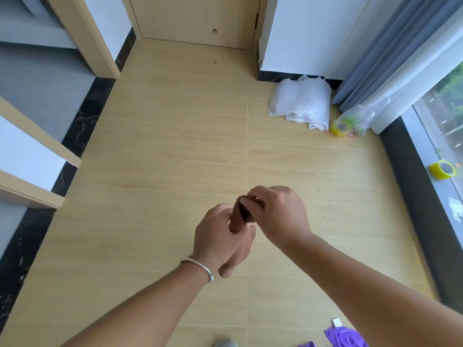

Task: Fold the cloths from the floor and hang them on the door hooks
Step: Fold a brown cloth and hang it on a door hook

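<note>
A small brown cloth (pixel 239 216) is bunched between both hands above the tiled floor. My left hand (pixel 223 241), with a silver bangle on the wrist, grips its lower part. My right hand (pixel 278 214) pinches its upper edge from the right. Most of the cloth is hidden inside the two hands. A purple cloth (pixel 344 336) lies on the floor at the bottom right, cut off by the frame edge. A closed beige door (pixel 195 18) stands at the far end; no hooks show on its visible part.
A white plastic bag (pixel 302 103) lies by the far right wall, beside grey curtains (pixel 390 53). One yellow tape roll (pixel 338 127) sits by a clear bag, another yellow tape roll (pixel 443 169) on the window sill. Door frames line the left side.
</note>
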`<state>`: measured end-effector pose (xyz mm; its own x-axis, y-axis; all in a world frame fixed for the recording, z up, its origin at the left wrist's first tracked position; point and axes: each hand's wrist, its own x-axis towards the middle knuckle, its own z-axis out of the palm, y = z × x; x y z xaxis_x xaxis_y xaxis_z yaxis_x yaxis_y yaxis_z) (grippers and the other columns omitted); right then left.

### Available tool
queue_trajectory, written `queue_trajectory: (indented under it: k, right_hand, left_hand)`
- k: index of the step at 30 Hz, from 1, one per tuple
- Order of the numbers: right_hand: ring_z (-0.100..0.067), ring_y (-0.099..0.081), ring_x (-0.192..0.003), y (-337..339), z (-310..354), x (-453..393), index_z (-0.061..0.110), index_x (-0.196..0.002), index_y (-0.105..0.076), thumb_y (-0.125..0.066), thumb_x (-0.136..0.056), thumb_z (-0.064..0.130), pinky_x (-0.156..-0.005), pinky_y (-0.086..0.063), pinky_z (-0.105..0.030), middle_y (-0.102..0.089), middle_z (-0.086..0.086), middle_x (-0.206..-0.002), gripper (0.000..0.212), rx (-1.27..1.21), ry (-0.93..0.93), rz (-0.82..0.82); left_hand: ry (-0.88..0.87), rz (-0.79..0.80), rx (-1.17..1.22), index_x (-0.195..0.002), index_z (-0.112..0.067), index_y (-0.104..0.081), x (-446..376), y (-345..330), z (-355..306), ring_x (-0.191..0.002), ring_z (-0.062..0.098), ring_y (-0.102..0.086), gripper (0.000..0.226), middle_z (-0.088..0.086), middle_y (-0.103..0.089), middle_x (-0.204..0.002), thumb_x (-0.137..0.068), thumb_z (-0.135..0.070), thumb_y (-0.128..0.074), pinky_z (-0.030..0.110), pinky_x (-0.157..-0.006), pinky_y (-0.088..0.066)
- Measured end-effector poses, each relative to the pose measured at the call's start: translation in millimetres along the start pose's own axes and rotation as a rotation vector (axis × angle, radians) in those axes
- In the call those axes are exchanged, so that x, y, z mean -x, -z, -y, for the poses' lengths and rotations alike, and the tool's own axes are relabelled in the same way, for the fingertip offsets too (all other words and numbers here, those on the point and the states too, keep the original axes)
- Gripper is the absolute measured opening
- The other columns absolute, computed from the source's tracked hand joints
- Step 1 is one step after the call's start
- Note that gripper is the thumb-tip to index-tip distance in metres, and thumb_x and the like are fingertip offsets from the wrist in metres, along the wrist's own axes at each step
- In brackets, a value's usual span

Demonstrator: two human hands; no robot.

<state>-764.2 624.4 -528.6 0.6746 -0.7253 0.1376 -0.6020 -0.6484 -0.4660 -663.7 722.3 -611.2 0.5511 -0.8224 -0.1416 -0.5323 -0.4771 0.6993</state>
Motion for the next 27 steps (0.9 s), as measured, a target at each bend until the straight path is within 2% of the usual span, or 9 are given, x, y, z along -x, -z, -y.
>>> queue_trajectory:
  k: [2, 4, 6, 9, 13, 16, 19, 22, 27]
  right_hand:
    - [-0.021, -0.055, -0.055, 0, -4, -3, 0.017, -0.072, -0.070, -0.063, -0.090, 0.028, -0.063, -0.035, -0.025, -0.063, 0.002, -0.058, 0.022, 0.013, 0.027, -0.002]
    - [-0.023, -0.056, -0.056, -1, -6, -5, 0.016, -0.075, -0.071, -0.062, -0.091, 0.027, -0.064, -0.038, -0.027, -0.065, 0.001, -0.060, 0.021, 0.020, 0.039, -0.017]
    - [-0.023, -0.057, -0.057, -2, -7, -6, 0.017, -0.076, -0.071, -0.062, -0.091, 0.029, -0.063, -0.036, -0.026, -0.066, 0.001, -0.061, 0.021, 0.010, 0.024, -0.029]
    - [-0.021, -0.055, -0.055, -4, -4, -4, 0.018, -0.075, -0.072, -0.062, -0.091, 0.030, -0.064, -0.034, -0.025, -0.065, 0.002, -0.059, 0.022, -0.022, 0.010, -0.021]
    - [-0.014, -0.049, -0.052, 0, -8, -3, 0.021, -0.071, -0.071, -0.064, -0.089, 0.028, -0.065, -0.029, -0.022, -0.064, 0.006, -0.057, 0.021, -0.028, 0.030, -0.029]
    - [-0.016, -0.050, -0.053, 4, -16, -3, 0.023, -0.071, -0.072, -0.064, -0.089, 0.028, -0.065, -0.028, -0.022, -0.064, 0.007, -0.058, 0.020, -0.010, 0.035, -0.039]
    - [-0.019, -0.055, -0.056, 7, -24, -3, 0.022, -0.073, -0.073, -0.068, -0.088, 0.028, -0.067, -0.036, -0.026, -0.066, 0.006, -0.061, 0.017, 0.013, 0.071, -0.081]
    - [-0.020, -0.058, -0.061, 14, -34, -11, 0.021, -0.078, -0.075, -0.069, -0.088, 0.031, -0.074, -0.046, -0.033, -0.068, 0.005, -0.066, 0.015, 0.017, 0.109, -0.131]
    - [-0.025, -0.057, -0.080, 26, -55, -14, 0.021, -0.084, -0.076, -0.067, -0.087, 0.034, -0.076, -0.045, -0.038, -0.066, 0.001, -0.078, 0.016, -0.012, -0.020, -0.208]
  left_hand:
    - [-0.036, -0.022, -0.047, -0.088, -0.039, -0.060, -1, 4, 14, -0.094, -0.007, -0.051, 0.016, -0.028, -0.055, -0.101, -0.076, -0.046, -0.052, 0.015, -0.072, -0.041]
    - [-0.041, -0.067, -0.058, -0.095, -0.036, -0.064, -2, 9, 25, -0.101, -0.005, -0.052, 0.019, -0.027, -0.057, -0.106, -0.078, -0.036, -0.055, 0.014, -0.079, -0.040]
    - [-0.082, -0.075, -0.010, -0.098, -0.033, -0.065, -2, 12, 26, -0.101, -0.003, -0.055, 0.022, -0.025, -0.058, -0.108, -0.078, -0.034, -0.057, 0.016, -0.082, -0.044]
    - [-0.183, -0.053, 0.077, -0.096, -0.034, -0.063, -1, 9, 11, -0.095, -0.004, -0.057, 0.022, -0.024, -0.060, -0.103, -0.079, -0.047, -0.056, 0.019, -0.077, -0.049]
    - [-0.158, -0.088, 0.080, -0.090, -0.034, -0.066, -9, 2, -8, -0.091, -0.004, -0.057, 0.025, -0.024, -0.062, -0.096, -0.080, -0.051, -0.051, 0.019, -0.074, -0.049]
    - [-0.132, -0.076, -0.035, -0.090, -0.029, -0.070, -20, 0, -6, -0.097, 0.001, -0.057, 0.023, -0.020, -0.065, -0.102, -0.081, -0.038, -0.051, 0.026, -0.076, -0.051]
    - [-0.058, -0.048, -0.190, -0.075, -0.019, -0.067, -31, 3, 4, -0.089, 0.012, -0.057, 0.016, -0.012, -0.064, -0.091, -0.078, -0.028, -0.054, 0.032, -0.065, -0.051]
    - [-0.053, -0.031, -0.340, -0.067, -0.023, -0.064, -42, 13, 19, -0.079, 0.014, -0.055, 0.018, -0.013, -0.058, -0.078, -0.080, -0.032, -0.057, 0.026, -0.051, -0.038]
    - [0.015, 0.028, -0.622, -0.073, -0.023, -0.069, -51, 46, 53, -0.081, 0.024, -0.059, 0.020, -0.004, -0.060, -0.076, -0.081, -0.037, -0.057, 0.029, -0.055, -0.037]
